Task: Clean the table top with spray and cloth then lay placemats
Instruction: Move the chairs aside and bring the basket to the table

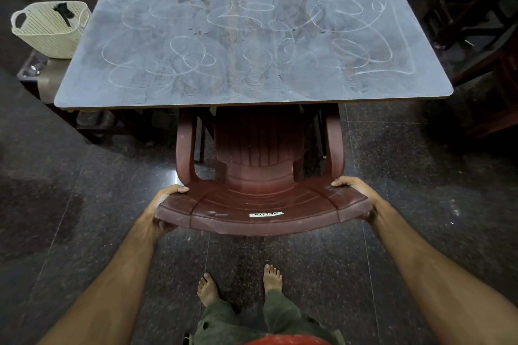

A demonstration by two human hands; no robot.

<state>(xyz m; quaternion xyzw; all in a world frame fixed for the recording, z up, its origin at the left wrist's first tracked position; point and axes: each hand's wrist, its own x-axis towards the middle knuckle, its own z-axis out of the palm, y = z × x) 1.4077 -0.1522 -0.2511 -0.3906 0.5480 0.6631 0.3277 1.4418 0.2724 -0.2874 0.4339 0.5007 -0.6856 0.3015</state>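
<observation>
Counter (252, 36), all scribbled with chalk, sits in front of me, so my left hand (165, 210) and right hand (361, 199) curl their fingers around the chair (260, 204) top to clear my way.

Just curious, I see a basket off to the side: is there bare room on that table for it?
The whole table top is bare, chalk scribbles only. The basket crowds its left edge; the chair fills the near side.
</observation>
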